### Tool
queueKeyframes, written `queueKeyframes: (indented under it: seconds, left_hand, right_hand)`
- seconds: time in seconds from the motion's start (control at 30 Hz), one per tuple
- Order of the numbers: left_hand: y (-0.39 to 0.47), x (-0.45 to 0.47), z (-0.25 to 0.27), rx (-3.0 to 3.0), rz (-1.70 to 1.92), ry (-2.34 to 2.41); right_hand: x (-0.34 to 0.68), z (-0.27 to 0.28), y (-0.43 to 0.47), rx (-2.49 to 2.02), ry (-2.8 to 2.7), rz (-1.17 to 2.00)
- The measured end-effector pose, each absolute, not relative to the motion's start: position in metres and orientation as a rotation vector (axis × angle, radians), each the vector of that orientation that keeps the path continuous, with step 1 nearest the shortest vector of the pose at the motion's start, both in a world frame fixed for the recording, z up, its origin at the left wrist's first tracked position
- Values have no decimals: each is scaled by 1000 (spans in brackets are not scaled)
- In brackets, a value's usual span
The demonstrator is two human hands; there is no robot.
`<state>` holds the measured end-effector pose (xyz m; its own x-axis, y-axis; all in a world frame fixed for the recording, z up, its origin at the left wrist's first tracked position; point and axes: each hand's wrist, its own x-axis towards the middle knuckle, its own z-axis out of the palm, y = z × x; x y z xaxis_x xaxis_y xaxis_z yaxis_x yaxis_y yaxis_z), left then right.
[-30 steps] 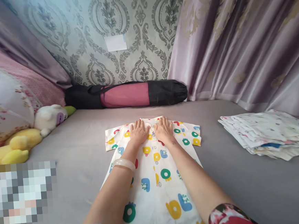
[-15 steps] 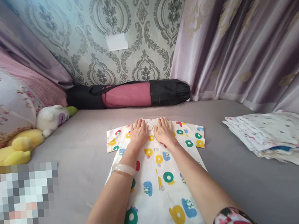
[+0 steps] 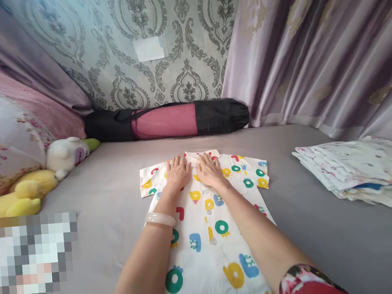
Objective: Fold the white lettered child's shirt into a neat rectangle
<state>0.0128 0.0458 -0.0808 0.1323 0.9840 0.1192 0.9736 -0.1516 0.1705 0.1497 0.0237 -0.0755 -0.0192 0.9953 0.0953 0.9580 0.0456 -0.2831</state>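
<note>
A small white short-sleeved shirt (image 3: 204, 246) printed with colourful letters lies spread front side up on a grey sheet, its collar pointing away from me. Just below the collar, on the left half of the chest, my left hand (image 3: 178, 172) rests flat with fingers stretched out. A pale bangle (image 3: 160, 219) circles that wrist. My right hand (image 3: 210, 169) lies flat on the other side of the button placket, fingers extended toward the collar. Neither hand grips the cloth. My forearms cover parts of the shirt's sides.
At right lies a stack of folded printed cloths (image 3: 357, 166). A black and pink rolled bag (image 3: 165, 121) lies along the wall. Plush toys (image 3: 66, 155) and a floral pillow (image 3: 5, 135) sit at left, above a pixelated patch. Curtains (image 3: 284, 58) hang at both sides.
Both hands have slid slightly left over the shirt, so more of the collar shows on the right. The view has tilted down a little.
</note>
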Motion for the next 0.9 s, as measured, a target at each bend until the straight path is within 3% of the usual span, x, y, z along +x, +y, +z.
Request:
queueKeyframes:
  seconds: [0.13, 0.57, 0.77, 0.9]
  left_hand:
    - [48, -1, -80, 2215, 363, 2252]
    - [44, -9, -84, 2197, 448, 2262]
    - [9, -30, -75, 2435, 195, 2001]
    - [-38, -56, -66, 2600, 54, 1701]
  right_hand:
    - [165, -72, 23, -2187, -1760, 25]
    - [182, -79, 24, -2287, -1665, 150]
    - [206, -57, -13, -2146, -1992, 428]
    - [228, -55, -72, -2039, -2194, 366]
